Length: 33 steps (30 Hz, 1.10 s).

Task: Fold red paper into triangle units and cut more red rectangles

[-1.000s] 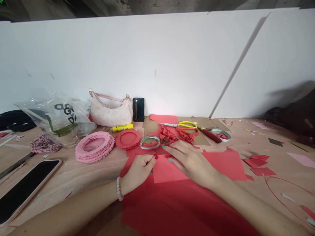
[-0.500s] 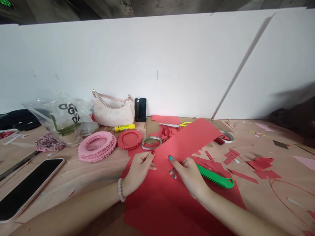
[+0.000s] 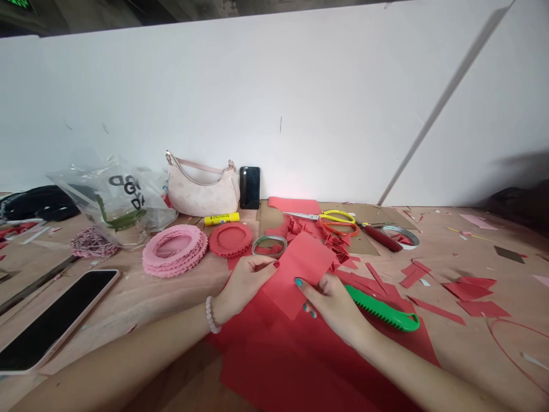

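- The left hand [image 3: 246,283], with a bead bracelet [image 3: 210,315] at its wrist, and the right hand [image 3: 329,307] hold a rectangular red paper piece [image 3: 298,274] between them, just above the tabletop; each pinches one edge, thumb and fingers together.
- The piece is tilted, with plain, straight edges; the fingers hide parts of its lower edges.
- It looks much shorter than the long strip in the earlier frame, which reached toward the upper right.
- Beneath lies a large red paper sheet [image 3: 278,366], cut off by the lower frame edge.
- Right of it, a green serrated plastic tool [image 3: 381,309] lies on the sheet.
- Farther up, yellow-handled scissors [image 3: 338,216], mostly covered before, now show.
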{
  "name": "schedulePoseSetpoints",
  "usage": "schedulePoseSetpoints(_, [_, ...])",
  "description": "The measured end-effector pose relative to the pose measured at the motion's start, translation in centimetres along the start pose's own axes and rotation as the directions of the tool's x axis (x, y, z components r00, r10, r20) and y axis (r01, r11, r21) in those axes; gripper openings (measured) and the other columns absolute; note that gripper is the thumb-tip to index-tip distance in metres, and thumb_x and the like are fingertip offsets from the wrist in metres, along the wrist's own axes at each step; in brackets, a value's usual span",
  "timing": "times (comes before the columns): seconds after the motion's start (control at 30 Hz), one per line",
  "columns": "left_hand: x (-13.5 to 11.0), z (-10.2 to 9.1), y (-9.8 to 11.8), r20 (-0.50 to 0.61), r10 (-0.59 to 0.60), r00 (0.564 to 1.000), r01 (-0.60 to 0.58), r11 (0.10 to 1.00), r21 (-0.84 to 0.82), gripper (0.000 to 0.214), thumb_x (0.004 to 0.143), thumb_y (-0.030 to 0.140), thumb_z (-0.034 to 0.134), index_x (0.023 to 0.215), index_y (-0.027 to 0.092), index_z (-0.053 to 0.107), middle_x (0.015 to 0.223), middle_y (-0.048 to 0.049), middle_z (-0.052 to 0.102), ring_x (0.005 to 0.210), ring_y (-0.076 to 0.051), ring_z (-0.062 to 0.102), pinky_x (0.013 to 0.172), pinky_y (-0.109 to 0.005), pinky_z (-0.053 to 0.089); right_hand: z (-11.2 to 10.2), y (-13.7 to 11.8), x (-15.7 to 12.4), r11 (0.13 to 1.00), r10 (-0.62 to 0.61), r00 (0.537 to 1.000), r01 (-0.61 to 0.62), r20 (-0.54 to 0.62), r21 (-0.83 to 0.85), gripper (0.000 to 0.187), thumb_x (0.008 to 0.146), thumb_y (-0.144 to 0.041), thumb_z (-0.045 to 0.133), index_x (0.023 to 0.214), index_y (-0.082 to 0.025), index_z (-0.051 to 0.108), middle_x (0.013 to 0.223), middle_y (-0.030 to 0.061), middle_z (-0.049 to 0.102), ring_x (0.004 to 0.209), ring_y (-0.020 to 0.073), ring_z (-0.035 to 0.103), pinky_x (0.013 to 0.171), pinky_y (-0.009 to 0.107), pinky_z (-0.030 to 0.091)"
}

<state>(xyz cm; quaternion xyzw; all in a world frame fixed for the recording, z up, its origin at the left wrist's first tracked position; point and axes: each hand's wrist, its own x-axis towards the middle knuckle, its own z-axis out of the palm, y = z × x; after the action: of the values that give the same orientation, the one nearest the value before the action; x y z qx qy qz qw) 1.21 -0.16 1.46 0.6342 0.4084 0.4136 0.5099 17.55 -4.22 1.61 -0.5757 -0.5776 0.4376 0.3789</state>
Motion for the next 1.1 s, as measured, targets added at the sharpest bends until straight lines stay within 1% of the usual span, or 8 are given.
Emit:
schedulePoseSetpoints(0.2, [0.0,0.0,-0.2,-0.017,-0.115,0.993,0.113,0.989,-0.092,0.02,0.072,0.031,0.055,0.073,0.013,0.064,0.065,0.0004,0.053,0.056,-0.009,0.041,0.048,-0.018,0.028,-0.2,0.1,0.0,0.99,-0.132,0.989,0.128,0.063,0.06,0.028,0.076,-0.041,0.049,0.059,-0.02,0.04,0.047,-0.0063,0.037,0.04,0.0095,0.04,0.041,0.022,0.031])
schedulePoseSetpoints(0.37, [-0.1,0.0,0.0,0.006,-0.197,0.98,0.195,0.968,-0.158,0.017,0.068,0.028,0.057,0.072,0.013,0.064,0.059,0.0021,0.051,0.051,-0.007,0.038,0.044,-0.018,0.024,-0.2,0.3,-0.1,0.99,-0.141,0.985,0.139,0.1,0.027,0.028,0.075,-0.038,0.05,0.056,-0.02,0.039,0.048,-0.0056,0.037,0.042,0.01,0.04,0.042,0.023,0.031])
schedulePoseSetpoints(0.5, [0.0,-0.1,0.2,0.068,-0.188,0.98,0.2,0.943,-0.267,0.013,0.066,0.025,0.058,0.068,0.013,0.063,0.062,0.0005,0.055,0.056,-0.009,0.047,0.052,-0.019,0.035,-0.2,0.5,0.0,0.989,-0.146,0.98,0.146,0.136,0.01,0.022,0.074,-0.031,0.05,0.058,-0.02,0.041,0.048,-0.0059,0.036,0.043,0.0098,0.039,0.043,0.022,0.032])
schedulePoseSetpoints(0.57, [0.1,-0.2,0.1,0.101,-0.227,0.969,0.248,0.914,-0.322,0.01,0.065,0.024,0.06,0.063,0.014,0.06,0.057,0.0022,0.052,0.051,-0.008,0.044,0.049,-0.018,0.035,-0.3,0.6,0.0,0.988,-0.154,0.978,0.156,0.14,-0.002,0.018,0.073,-0.025,0.049,0.058,-0.019,0.041,0.049,-0.006,0.035,0.044,0.0092,0.037,0.044,0.022,0.031])
schedulePoseSetpoints(0.73, [0.6,-0.8,-0.5,0.288,-0.312,0.905,0.406,0.835,-0.37,0.012,0.064,0.025,0.06,0.062,0.014,0.056,0.051,0.0035,0.046,0.046,-0.007,0.043,0.045,-0.018,0.035,-0.4,0.7,0.1,0.972,-0.214,0.966,0.226,0.147,-0.071,0.012,0.069,-0.013,0.042,0.063,-0.017,0.052,0.053,-0.0046,0.04,0.047,0.0096,0.039,0.045,0.021,0.031])
schedulePoseSetpoints(0.8, [0.6,-1.0,-0.8,0.289,-0.295,0.911,0.382,0.867,-0.319,0.013,0.063,0.027,0.061,0.062,0.015,0.056,0.049,0.0036,0.046,0.045,-0.007,0.042,0.045,-0.019,0.036,-0.4,0.6,0.1,0.962,-0.243,0.955,0.259,0.171,-0.082,0.019,0.067,-0.009,0.039,0.067,-0.016,0.056,0.055,-0.004,0.044,0.049,0.0098,0.04,0.045,0.021,0.031])
schedulePoseSetpoints(0.93, [0.5,-1.3,-1.2,0.183,-0.189,0.965,0.228,0.947,-0.227,0.012,0.061,0.024,0.063,0.057,0.017,0.055,0.049,0.0037,0.048,0.047,-0.007,0.039,0.046,-0.021,0.036,-0.4,0.4,0.0,0.952,-0.276,0.937,0.297,0.214,-0.075,0.032,0.065,-0.007,0.038,0.081,-0.018,0.064,0.058,-0.0034,0.049,0.052,0.0109,0.042,0.047,0.021,0.033])
schedulePoseSetpoints(1.1, [0.6,-1.4,-1.1,0.084,-0.149,0.985,0.159,0.979,-0.129,0.015,0.063,0.025,0.062,0.056,0.015,0.055,0.054,0.0011,0.051,0.047,-0.008,0.042,0.043,-0.02,0.032,-0.4,0.3,0.0,0.987,-0.157,0.965,0.151,0.209,0.046,0.038,0.068,-0.013,0.045,0.101,-0.021,0.062,0.062,-0.0023,0.056,0.051,0.0125,0.049,0.049,0.023,0.039])
